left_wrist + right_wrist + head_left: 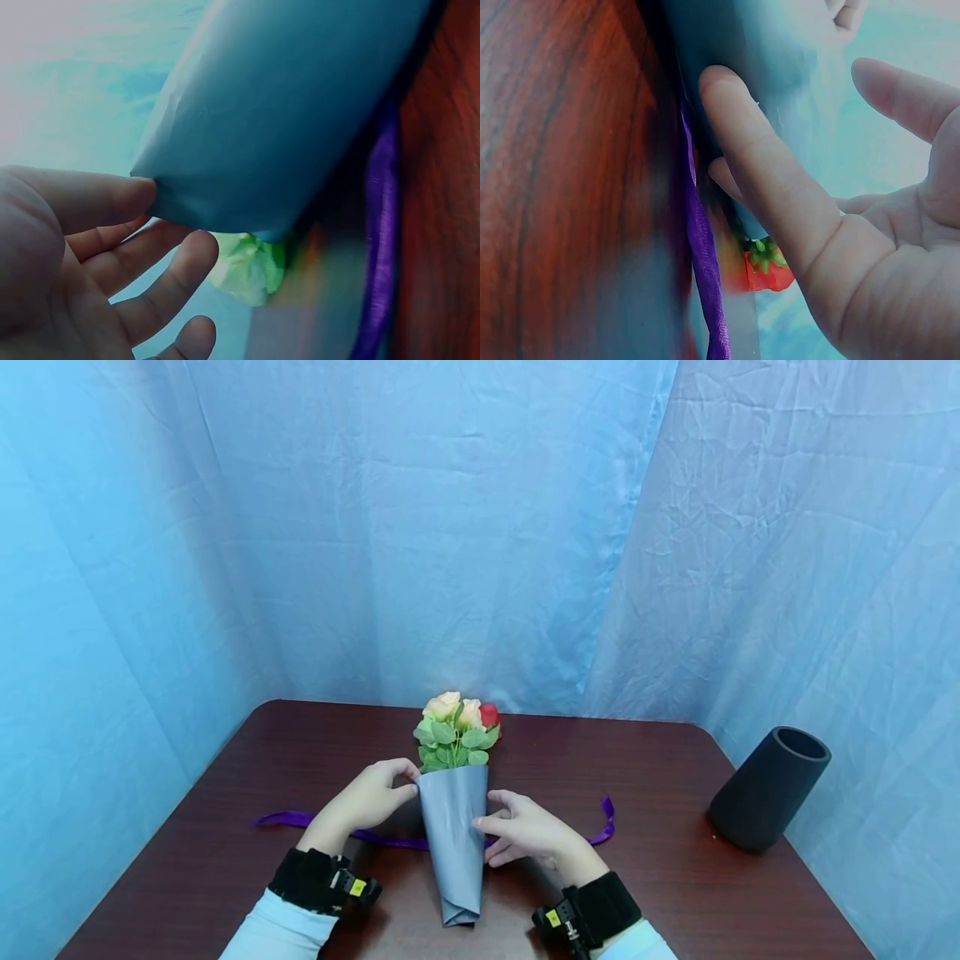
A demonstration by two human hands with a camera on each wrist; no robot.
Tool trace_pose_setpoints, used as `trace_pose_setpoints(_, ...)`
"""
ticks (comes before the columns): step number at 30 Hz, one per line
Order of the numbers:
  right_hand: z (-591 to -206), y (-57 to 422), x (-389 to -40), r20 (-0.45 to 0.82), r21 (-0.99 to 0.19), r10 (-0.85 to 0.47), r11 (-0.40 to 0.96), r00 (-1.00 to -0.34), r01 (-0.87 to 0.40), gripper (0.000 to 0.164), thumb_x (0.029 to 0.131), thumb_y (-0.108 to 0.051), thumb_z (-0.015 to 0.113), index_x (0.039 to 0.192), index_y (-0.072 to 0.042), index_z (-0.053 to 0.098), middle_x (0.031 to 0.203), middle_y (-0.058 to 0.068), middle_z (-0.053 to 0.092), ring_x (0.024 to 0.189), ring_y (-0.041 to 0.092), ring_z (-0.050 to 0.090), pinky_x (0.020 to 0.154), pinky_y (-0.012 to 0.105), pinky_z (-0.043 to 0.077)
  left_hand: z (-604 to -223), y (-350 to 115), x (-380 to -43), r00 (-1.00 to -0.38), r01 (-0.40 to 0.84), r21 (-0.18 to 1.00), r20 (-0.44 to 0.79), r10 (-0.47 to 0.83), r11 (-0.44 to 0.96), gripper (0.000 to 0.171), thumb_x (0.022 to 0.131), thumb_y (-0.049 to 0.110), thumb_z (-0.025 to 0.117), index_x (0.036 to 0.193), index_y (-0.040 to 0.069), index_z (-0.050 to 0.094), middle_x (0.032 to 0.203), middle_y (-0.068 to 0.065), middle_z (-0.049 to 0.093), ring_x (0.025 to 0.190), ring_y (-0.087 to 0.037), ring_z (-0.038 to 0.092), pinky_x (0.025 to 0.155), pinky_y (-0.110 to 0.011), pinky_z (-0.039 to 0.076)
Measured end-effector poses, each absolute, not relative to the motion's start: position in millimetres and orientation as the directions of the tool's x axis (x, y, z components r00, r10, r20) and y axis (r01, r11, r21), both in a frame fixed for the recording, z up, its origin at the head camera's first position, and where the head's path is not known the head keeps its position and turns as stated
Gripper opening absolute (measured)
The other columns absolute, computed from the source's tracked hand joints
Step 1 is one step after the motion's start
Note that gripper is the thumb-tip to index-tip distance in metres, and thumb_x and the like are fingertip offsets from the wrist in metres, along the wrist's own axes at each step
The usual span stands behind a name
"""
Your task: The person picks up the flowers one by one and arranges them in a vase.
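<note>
A bouquet of cream roses (442, 706) and a red rose (490, 715) with green leaves lies on the table, rolled in grey-blue wrapping paper (456, 835) that narrows toward the near edge. My left hand (375, 793) pinches the paper's upper left corner between thumb and fingers, as the left wrist view shows at the paper edge (202, 217). On the other side, my right hand (528, 831) has its fingers spread and fairly straight along the paper's right side. Beneath the bouquet runs a purple ribbon (390, 841), its middle hidden by the paper.
A black cylindrical vase (768, 789) stands at the right side of the dark wood table (637, 893). Light blue curtains (465, 527) hang behind the table and on both sides. The ribbon's right end (607, 818) curls up beyond my right hand.
</note>
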State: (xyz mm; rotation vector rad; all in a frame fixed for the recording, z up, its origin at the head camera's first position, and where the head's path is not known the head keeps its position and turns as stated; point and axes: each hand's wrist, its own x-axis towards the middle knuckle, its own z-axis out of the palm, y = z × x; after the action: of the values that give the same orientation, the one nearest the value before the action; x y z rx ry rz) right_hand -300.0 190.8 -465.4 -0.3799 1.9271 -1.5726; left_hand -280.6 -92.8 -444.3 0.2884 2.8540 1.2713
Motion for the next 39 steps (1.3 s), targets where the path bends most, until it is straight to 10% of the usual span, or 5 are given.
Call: trace_pose_setpoints(39, -464.2, 192.6, -299.7, -0.282, -0.953, -0.577, 0.263, -0.766, 0.153, 0.086, 0.099, -0.026, 0.070, 0.159, 0.005, 0.017, 0.127, 0.022, 0.061, 0.086, 0.035, 0.072, 0.074, 0.046, 0.061, -419.5, -161.9, -247.3, -0.949, 0.193, 0.758, -0.018, 0.316, 0.623, 0.014, 0.097, 0.025, 0.071, 0.097, 0.011, 0.074, 0.086, 0.001, 0.067, 0.079, -0.020, 0.059, 0.072, -0.036, 0.054)
